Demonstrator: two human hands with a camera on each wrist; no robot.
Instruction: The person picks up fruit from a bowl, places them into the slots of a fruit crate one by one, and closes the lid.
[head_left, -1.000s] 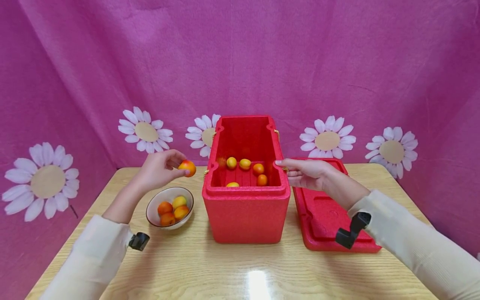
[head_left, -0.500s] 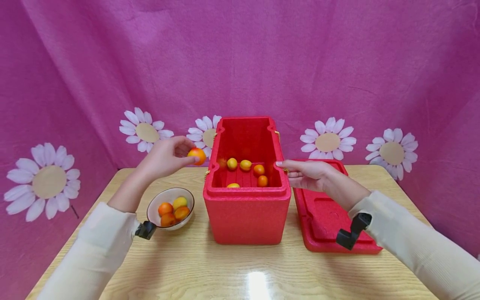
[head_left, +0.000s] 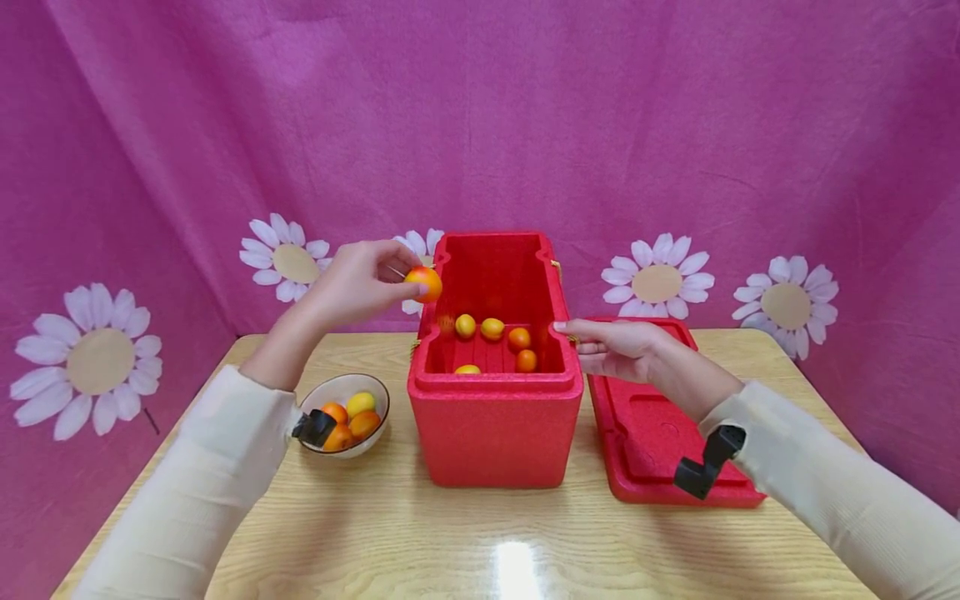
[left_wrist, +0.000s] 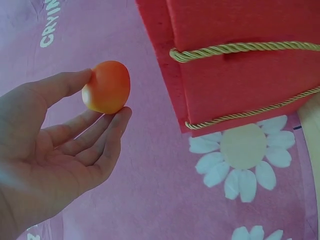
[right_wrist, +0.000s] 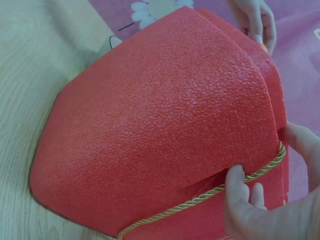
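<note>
My left hand (head_left: pixel 362 279) pinches a small round orange-and-yellow fruit (head_left: pixel 424 285) between thumb and fingers. It is raised beside the left rim of a red foam box (head_left: pixel 495 442), and the left wrist view shows the fruit (left_wrist: pixel 107 87) apart from the box wall. At the box's right rim, my right hand (head_left: pixel 622 346) grips the edge. Its thumb lies over the rim and its fingers rest against the outer side near a twisted gold cord (right_wrist: pixel 175 210). Inside the box lie several fruits, some yellow (head_left: pixel 492 329), some orange (head_left: pixel 527 361).
Left of the box stands a white bowl (head_left: pixel 318 392) with a dark rim, holding several orange and yellow fruits (head_left: pixel 365 425). A red lid (head_left: pixel 667 442) lies on the wooden table (head_left: pixel 390 542) to the right. Behind hangs a pink cloth (head_left: pixel 480 125) with daisies.
My left hand has carried the fruit up and to the right, from above the bowl to the box's left rim. The right hand has kept its grip at the right rim.
</note>
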